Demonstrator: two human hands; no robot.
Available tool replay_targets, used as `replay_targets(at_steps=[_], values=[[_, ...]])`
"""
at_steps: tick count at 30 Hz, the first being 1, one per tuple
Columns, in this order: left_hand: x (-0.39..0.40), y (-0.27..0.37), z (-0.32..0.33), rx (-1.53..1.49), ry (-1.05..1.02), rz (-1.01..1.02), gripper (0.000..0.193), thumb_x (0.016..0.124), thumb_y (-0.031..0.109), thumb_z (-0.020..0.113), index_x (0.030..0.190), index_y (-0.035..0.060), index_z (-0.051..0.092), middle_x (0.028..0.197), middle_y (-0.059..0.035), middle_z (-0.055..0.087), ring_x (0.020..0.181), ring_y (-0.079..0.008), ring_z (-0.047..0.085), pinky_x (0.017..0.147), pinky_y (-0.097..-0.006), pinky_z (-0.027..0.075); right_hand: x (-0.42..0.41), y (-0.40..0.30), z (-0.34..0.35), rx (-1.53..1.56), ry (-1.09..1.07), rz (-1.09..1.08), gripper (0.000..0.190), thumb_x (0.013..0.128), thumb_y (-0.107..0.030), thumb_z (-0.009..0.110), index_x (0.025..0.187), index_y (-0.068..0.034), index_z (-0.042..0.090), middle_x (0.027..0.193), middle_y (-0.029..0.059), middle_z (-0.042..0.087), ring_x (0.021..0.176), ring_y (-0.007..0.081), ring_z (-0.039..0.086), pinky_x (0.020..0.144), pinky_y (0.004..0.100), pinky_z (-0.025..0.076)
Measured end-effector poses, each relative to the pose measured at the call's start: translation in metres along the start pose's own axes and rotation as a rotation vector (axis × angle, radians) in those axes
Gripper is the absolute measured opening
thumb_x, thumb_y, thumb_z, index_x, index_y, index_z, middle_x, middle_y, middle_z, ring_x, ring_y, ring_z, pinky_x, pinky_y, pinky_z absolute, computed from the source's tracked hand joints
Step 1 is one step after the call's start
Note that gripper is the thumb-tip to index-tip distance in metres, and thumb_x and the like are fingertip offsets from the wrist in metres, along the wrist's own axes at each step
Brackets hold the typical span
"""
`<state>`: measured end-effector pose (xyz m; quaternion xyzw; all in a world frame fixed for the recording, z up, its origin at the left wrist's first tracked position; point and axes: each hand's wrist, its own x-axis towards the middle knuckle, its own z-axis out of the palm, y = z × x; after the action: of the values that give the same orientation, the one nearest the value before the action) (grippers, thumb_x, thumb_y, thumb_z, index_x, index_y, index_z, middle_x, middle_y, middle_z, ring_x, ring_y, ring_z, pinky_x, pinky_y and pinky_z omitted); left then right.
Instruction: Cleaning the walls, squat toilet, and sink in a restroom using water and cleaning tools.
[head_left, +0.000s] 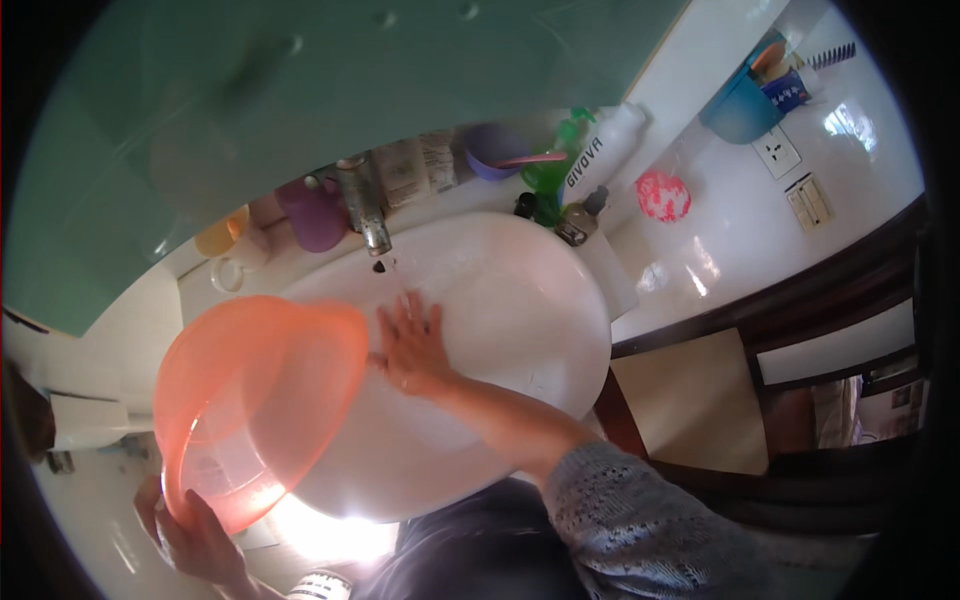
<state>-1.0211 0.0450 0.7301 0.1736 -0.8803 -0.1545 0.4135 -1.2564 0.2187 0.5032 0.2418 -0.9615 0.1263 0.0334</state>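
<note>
My left hand (196, 540) grips the rim of an orange translucent plastic basin (259, 360), which is tilted over the left side of a white ceramic washbasin (517, 300). Inside the washbasin, below the metal faucet (365, 206), my right hand (414, 349) is spread with its fingers apart and holds nothing. Its skin looks wet, and a thin stream of water seems to fall on the fingertips. The overflow hole (379, 266) shows just under the spout.
Behind the washbasin stand a purple cup (311, 214), a white mug (240, 259), a purple bowl (495, 150) and several bottles, one a white bottle (604, 150). A mirror (337, 82) hangs above. On the right wall are a blue holder (739, 109) and a power socket (777, 152).
</note>
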Motion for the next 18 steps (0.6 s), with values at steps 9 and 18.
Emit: replay_targets(at_steps=[9, 18], values=[[-0.019, -0.02, -0.024, 0.062, 0.11, -0.196, 0.028, 0.084, -0.001, 0.057, 0.109, -0.0113, 0.051, 0.116, -0.0155, 0.05, 0.099, -0.0239, 0.051, 0.083, -0.0357, 0.043, -0.009, 0.117, -0.067, -0.023, -0.344, -0.572, 0.076, 0.081, -0.055, 0.052, 0.137, -0.008, 0.032, 0.144, 0.0158, 0.024, 0.136, 0.0351, 0.013, 0.105, 0.0587, 0.01], [-0.012, -0.014, -0.024, 0.056, 0.101, -0.174, 0.026, 0.085, 0.002, 0.055, 0.108, -0.01, 0.052, 0.109, -0.0157, 0.053, 0.095, -0.026, 0.053, 0.078, -0.0353, 0.046, -0.008, 0.069, -0.019, 0.199, 0.096, -0.578, 0.03, 0.078, -0.023, 0.059, 0.105, -0.01, 0.059, 0.109, 0.0106, 0.047, 0.107, 0.0288, 0.041, 0.092, 0.048, 0.032]])
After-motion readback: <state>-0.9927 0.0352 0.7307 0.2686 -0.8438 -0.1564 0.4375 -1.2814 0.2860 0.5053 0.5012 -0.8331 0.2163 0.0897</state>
